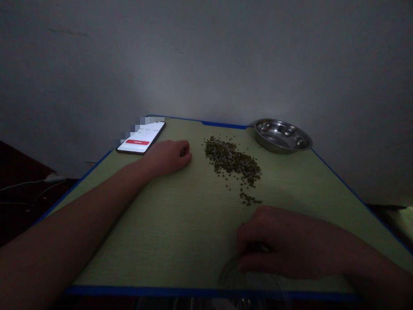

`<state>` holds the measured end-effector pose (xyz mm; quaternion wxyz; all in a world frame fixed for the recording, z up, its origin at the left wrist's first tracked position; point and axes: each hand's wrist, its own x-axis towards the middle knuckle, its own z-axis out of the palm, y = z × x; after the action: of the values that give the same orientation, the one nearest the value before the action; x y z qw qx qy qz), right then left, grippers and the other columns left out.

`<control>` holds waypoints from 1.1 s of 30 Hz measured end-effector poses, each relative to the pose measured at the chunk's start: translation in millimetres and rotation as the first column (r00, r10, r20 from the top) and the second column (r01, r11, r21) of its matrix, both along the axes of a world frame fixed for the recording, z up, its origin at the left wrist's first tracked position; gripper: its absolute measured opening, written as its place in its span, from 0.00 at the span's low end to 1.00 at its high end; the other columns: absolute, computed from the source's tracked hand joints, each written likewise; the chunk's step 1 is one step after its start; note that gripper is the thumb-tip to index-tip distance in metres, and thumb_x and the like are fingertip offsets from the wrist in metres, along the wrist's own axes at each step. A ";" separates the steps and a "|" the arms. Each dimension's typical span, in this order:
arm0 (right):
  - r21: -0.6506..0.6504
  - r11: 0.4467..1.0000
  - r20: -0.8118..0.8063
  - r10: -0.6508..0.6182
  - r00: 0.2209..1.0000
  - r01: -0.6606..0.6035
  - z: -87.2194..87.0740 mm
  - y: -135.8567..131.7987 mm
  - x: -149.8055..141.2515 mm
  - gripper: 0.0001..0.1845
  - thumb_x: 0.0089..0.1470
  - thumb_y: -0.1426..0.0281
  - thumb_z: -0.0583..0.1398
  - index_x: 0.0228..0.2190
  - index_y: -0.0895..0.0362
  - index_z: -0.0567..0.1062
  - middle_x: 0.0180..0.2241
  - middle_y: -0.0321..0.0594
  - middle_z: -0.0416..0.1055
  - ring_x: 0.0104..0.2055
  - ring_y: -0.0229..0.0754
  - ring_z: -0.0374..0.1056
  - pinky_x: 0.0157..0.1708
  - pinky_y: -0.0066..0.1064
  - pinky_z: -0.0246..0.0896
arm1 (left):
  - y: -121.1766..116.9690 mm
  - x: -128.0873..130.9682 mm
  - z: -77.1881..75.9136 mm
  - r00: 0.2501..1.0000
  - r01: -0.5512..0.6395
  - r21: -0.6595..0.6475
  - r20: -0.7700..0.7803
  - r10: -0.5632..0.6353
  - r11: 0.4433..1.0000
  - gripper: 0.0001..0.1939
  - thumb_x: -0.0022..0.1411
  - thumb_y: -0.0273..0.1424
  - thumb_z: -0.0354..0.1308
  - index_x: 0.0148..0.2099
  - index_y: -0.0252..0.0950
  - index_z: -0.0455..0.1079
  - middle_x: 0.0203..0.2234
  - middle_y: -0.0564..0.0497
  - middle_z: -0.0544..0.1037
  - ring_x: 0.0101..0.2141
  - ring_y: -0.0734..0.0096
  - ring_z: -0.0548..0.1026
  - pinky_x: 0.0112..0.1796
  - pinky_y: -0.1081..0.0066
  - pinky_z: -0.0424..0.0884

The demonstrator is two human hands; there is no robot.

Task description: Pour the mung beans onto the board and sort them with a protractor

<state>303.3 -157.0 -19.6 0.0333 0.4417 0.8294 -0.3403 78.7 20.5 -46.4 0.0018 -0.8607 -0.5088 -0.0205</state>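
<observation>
The left hand (172, 156) rests in a loose fist, well apart from the right hand (279, 241), arched palm-down, its grip hidden from me, dark grains (227, 158) scattered at its eleven o'clock.

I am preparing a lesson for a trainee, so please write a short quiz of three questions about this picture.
1. Multiple choice: where is the metal bowl compared with the scattered grains?
A) To the left
B) To the right
2. True or false: the phone is lit up.
3. Fill in: the hand closer to the near table edge is the ___ one.

Key: 1. B; 2. true; 3. right (the right hand).
</observation>
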 end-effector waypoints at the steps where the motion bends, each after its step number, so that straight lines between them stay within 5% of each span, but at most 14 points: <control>1: -0.011 1.000 -0.009 0.008 1.000 -0.008 0.8 -0.9 -1.4 0.10 0.54 0.61 0.64 0.29 0.54 0.80 0.27 0.36 0.75 0.29 0.38 0.68 0.26 0.26 0.54 | -0.6 0.1 0.5 1.000 -0.003 -0.004 0.002 0.003 1.000 0.15 0.60 0.42 0.46 0.37 0.38 0.68 0.27 0.49 0.76 0.26 0.68 0.70 0.27 0.69 0.58; 14: -0.114 0.982 0.023 -0.147 0.989 0.149 4.6 29.2 63.0 0.14 0.55 0.60 0.60 0.30 0.57 0.80 0.26 0.35 0.73 0.29 0.39 0.67 0.27 0.27 0.57 | 3.1 -3.0 -2.6 1.000 0.028 0.002 0.008 -0.028 1.000 0.14 0.60 0.42 0.45 0.35 0.39 0.66 0.28 0.48 0.76 0.27 0.66 0.70 0.27 0.68 0.57; 25: 0.036 0.984 -0.069 -0.174 0.982 0.177 -11.3 34.3 43.9 0.15 0.59 0.61 0.58 0.28 0.58 0.77 0.23 0.32 0.68 0.25 0.35 0.62 0.23 0.26 0.53 | 5.0 -4.5 -4.8 0.999 0.028 0.005 0.020 -0.028 1.000 0.15 0.60 0.43 0.44 0.36 0.39 0.66 0.29 0.48 0.76 0.27 0.66 0.71 0.27 0.68 0.58; 33: 0.027 0.990 -0.096 -0.132 0.987 0.135 3.0 27.5 43.0 0.15 0.60 0.61 0.57 0.29 0.57 0.77 0.24 0.33 0.69 0.27 0.36 0.64 0.26 0.27 0.55 | 2.3 -3.8 -1.9 0.999 0.042 0.004 0.026 -0.042 0.999 0.15 0.60 0.42 0.45 0.37 0.39 0.68 0.28 0.47 0.77 0.27 0.66 0.71 0.27 0.68 0.59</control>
<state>346.3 -129.5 -16.7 -0.0362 0.4803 0.8041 -0.3486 74.9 22.7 -48.3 -0.0038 -0.8708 -0.4906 -0.0328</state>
